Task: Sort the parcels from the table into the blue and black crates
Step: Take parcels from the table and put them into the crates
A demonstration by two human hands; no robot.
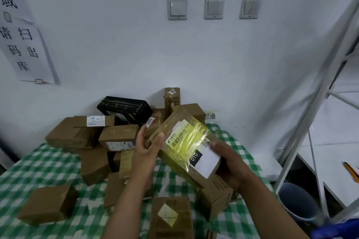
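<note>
parcels (108, 141) crowding table's far side, bare cloth (38, 165) left

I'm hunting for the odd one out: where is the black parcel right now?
Head view: the black parcel lies at the back of the table by the wall, left of centre, just behind the brown box with the handwritten label.

A table (38, 169) under a green-and-white checked cloth carries a heap of brown cardboard parcels (71, 134) by the wall, a lone parcel (48, 203) near left, and a stickered parcel (172, 217) at the near edge
</note>
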